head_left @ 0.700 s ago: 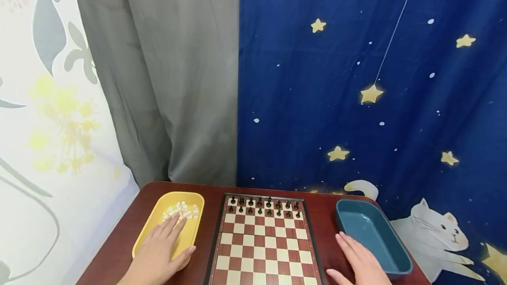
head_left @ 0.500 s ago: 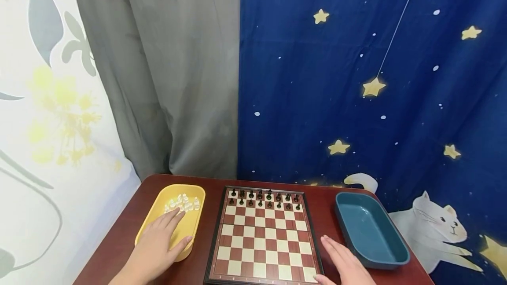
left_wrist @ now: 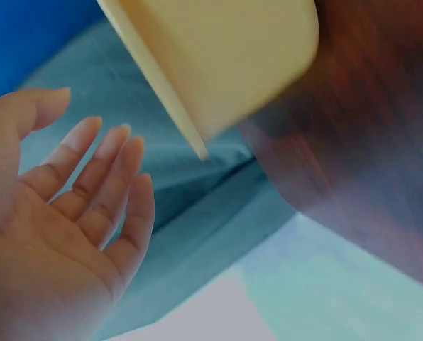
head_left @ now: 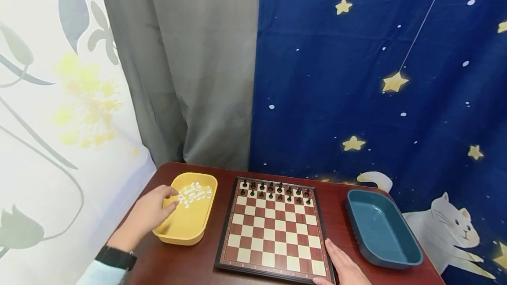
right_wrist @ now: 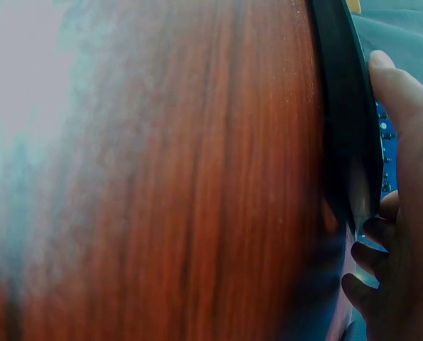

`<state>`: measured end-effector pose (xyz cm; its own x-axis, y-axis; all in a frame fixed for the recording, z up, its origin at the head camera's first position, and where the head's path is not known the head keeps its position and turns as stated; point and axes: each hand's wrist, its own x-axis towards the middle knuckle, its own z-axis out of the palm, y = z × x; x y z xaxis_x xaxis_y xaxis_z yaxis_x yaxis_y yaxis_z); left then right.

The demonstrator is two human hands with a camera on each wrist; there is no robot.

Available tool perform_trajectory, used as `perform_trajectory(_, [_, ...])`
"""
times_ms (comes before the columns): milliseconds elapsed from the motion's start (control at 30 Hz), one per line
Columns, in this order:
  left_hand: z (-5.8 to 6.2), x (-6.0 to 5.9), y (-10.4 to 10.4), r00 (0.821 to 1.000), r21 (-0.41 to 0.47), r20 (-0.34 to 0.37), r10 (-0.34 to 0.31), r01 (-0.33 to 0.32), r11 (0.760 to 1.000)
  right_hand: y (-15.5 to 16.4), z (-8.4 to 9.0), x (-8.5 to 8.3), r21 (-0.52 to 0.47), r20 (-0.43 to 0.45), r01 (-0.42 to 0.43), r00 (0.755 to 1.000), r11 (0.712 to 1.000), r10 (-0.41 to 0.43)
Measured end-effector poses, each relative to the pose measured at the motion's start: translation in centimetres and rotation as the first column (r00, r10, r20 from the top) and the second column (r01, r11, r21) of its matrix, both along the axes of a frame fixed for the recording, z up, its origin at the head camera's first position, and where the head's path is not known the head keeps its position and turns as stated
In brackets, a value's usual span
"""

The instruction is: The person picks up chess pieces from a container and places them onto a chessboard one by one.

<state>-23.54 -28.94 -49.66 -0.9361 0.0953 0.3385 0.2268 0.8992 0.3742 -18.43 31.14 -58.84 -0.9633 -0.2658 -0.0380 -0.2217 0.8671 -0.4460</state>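
A yellow tray (head_left: 180,228) stands at the table's left, with several small white chess pieces (head_left: 196,192) loose in it. My left hand (head_left: 152,208) hovers over the tray's left rim, fingertips near the pieces. In the left wrist view its palm shows, fingers loosely bent around nothing. A brown-and-white chessboard (head_left: 273,236) lies in the middle, two rows of dark chess pieces (head_left: 280,190) upright along its far side. My right hand (head_left: 345,267) touches the board's near right corner, thumb at the front edge, fingers along the right side. The board's black frame (right_wrist: 350,106) fills its wrist view's right part.
A teal tray (head_left: 384,232) stands right of the board on the dark red table (head_left: 336,214). Grey (head_left: 218,78) and blue star-patterned curtains (head_left: 317,78) hang behind the table. A pale floral cloth (head_left: 79,144) hangs at the left.
My left hand has drawn back leftwards from over the tray, uncovering more of the white pieces. The right hand has moved left from beside the teal tray to the board's corner.
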Motion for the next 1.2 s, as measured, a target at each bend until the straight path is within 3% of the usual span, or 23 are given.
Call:
perform_trajectory(200, [0.3,-2.2,-1.4,0.997,-0.040,0.074,-0.034,0.037,0.999,-0.1,0.6,-0.1,-0.044,0.116,0.003,0.993,0.999,0.002])
perform_trajectory(367, [0.4,-4.1,-1.3,0.990,-0.114,0.132,-0.051,0.067,0.991,-0.2,1.3,-0.3,-0.030,0.127,-0.005,0.992,1.000,0.008])
perform_trajectory(567, [-0.4,-5.7,-1.3,0.985,-0.219,0.167,-0.041,0.078,0.973,-0.1,1.2,-0.4,-0.029,0.113,-0.015,0.993,0.999,0.018])
perform_trajectory(833, [-0.7,-7.0,-1.0,0.978,-0.293,0.190,-0.088,0.142,0.945,-0.6,1.8,-0.3,0.005,0.141,-0.005,0.990,1.000,0.005])
perform_trajectory(1200, [-1.0,-7.1,-0.4,0.981,-0.355,0.167,-0.104,0.158,0.921,-0.7,1.8,-0.1,0.031,0.126,-0.006,0.992,0.999,0.002])
